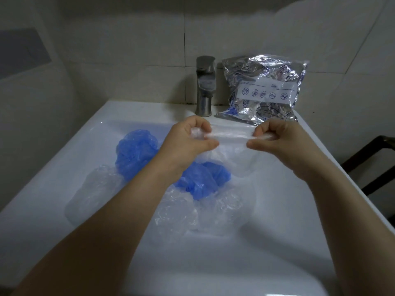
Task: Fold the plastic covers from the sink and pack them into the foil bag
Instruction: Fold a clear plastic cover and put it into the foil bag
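Two hands point(229, 138) (apart), clear cover point(228, 136) between

Dim, soft indoor light with a cool cast; the source cannot be told. Diffuse shadows are cast by the forearms onto the sink point(64, 163), with no hard edges. Glare is seen on the foil bag point(265, 90), broken into bright patches by its creases, and a dull sheen on the tap point(204, 86). Wide-angle distortion is marked: tile lines and sink rim are bowed toward the edges. Corners are darkened. Overall softness and compression smear are noted; the clear covers point(177, 212) are poorly resolved.
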Available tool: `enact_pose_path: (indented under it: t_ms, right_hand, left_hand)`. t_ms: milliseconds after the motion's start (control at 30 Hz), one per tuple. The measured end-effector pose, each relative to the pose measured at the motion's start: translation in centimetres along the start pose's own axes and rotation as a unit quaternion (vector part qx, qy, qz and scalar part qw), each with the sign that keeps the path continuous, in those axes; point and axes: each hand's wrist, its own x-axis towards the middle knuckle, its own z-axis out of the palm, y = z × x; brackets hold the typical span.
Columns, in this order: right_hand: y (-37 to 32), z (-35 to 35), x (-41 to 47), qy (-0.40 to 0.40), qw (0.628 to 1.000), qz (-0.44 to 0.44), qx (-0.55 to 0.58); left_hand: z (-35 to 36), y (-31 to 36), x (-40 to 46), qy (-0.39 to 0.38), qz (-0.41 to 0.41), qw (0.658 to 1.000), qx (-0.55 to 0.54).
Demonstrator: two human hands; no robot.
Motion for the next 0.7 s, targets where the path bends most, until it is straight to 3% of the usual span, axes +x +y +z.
enact_pose_path:
  t_ms: [267, 567, 700]
  right_hand:
    - [0.3, -0.2, 0.1, -0.002, 0.999, -0.053, 0.002]
    - [0.9, -1.4, 0.5, -0.066, 0.991, 0.023, 0.115]
    - [0.8, -1.7, 0.4, -0.085, 0.972, 0.074, 0.204]
  left_hand:
    - [-0.9, -0.3, 0.5, 0.003, 0.007, 0.999, 0.049]
    - [-1.1, -0.2, 0.8, 0.033, 0.024, 0.994, 0.103]
    - [-1.0, -0.3, 0.7, 0.022, -0.02, 0.999, 0.034]
